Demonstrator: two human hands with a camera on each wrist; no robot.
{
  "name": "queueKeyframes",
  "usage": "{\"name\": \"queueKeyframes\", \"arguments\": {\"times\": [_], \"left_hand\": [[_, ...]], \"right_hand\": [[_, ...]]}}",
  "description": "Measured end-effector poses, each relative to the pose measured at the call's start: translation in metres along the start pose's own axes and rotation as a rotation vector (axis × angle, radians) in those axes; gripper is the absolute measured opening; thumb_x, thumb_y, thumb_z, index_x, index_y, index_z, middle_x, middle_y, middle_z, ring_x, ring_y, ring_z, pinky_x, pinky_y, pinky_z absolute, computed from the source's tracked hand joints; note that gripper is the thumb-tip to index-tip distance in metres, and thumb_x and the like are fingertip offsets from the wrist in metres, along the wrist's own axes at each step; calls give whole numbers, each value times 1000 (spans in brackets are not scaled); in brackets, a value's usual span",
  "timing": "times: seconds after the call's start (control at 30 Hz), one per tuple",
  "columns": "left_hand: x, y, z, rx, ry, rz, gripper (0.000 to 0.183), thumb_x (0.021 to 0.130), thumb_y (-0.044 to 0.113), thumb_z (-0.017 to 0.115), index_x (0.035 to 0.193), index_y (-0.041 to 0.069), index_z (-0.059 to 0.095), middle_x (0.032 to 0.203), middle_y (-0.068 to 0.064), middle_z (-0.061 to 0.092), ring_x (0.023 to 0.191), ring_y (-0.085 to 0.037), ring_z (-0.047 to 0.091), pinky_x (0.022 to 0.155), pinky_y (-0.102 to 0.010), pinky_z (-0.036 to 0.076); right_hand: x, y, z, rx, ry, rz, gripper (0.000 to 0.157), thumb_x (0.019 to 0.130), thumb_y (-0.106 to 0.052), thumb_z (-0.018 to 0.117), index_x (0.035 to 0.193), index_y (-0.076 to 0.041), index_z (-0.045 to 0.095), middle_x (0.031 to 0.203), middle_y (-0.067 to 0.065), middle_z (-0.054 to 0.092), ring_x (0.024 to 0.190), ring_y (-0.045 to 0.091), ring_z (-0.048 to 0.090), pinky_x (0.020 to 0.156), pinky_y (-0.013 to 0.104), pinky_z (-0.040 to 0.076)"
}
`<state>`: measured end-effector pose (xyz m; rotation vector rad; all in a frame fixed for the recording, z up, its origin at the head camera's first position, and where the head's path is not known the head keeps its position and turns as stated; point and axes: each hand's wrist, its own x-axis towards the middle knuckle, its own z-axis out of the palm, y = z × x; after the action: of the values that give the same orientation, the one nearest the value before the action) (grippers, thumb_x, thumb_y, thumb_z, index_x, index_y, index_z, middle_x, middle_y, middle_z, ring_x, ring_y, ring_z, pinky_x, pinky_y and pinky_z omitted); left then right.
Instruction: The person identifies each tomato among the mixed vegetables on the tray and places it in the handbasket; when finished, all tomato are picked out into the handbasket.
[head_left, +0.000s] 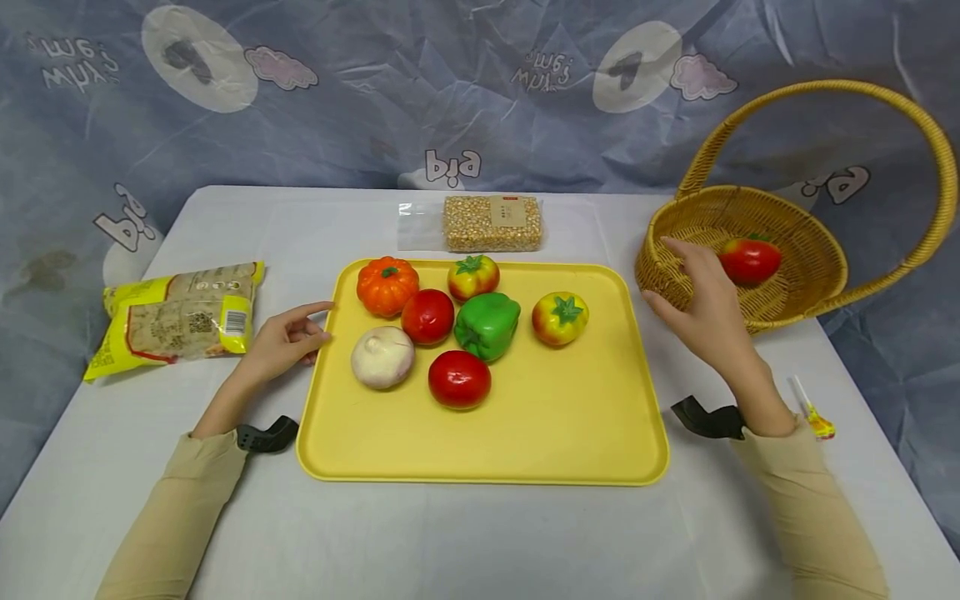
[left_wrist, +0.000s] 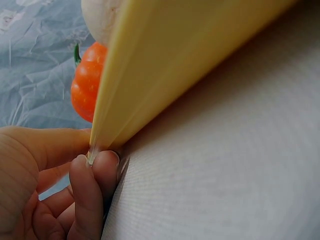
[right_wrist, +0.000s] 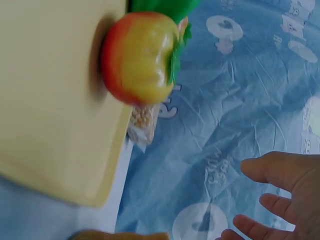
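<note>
Tray (head_left: 555,425) is pinched by left hand (head_left: 279,343), likely for steadiness, while right hand (head_left: 703,310), spread and empty, is held near basket (head_left: 816,254).

Left fingers (left_wrist: 85,197) in a curled pinch — right fingers (head_left: 686,252) parted, relaxed.
</note>
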<state>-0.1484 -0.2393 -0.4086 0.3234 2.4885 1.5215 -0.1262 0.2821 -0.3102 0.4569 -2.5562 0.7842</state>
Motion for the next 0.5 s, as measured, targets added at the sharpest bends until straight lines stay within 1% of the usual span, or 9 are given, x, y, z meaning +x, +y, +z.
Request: {"name": "queueKeyframes", "arguments": {"times": [0.13,0.2,0.37,0.5], "left_hand": [[0,0,0,-6,-3,6,51,91,10,60,139,3,44,77,9,61,54,-5,54,49,-23,50],[0,0,0,-7,-3,10,51,91,10,60,138,3,44,76,9,61,54,-4,54,49,-23,50],[0,-1,0,-1,4,20,51,90,9,60,138,2,44,77,8,61,53,-4,54,48,-23,49],[0,-1,0,-1,8,18,51,90,9,60,138,3,44,77,6,62,53,-4,54,48,-23,49]], "right_hand": [[0,-6,12,24,-60,-49,62,77,3,70,134,0,45,132,24,47,119,38,44,95,54,37],[0,-8,18,29,-91,-72,63,77,2,70,134,0,45,132,23,47,117,37,45,94,52,38],[0,-10,33,55,-147,-102,65,77,0,71,136,-3,44,132,20,48,113,31,46,88,42,39],[0,-12,41,81,-205,-111,66,78,-2,71,137,-4,42,133,20,47,119,31,43,92,44,39]]}}
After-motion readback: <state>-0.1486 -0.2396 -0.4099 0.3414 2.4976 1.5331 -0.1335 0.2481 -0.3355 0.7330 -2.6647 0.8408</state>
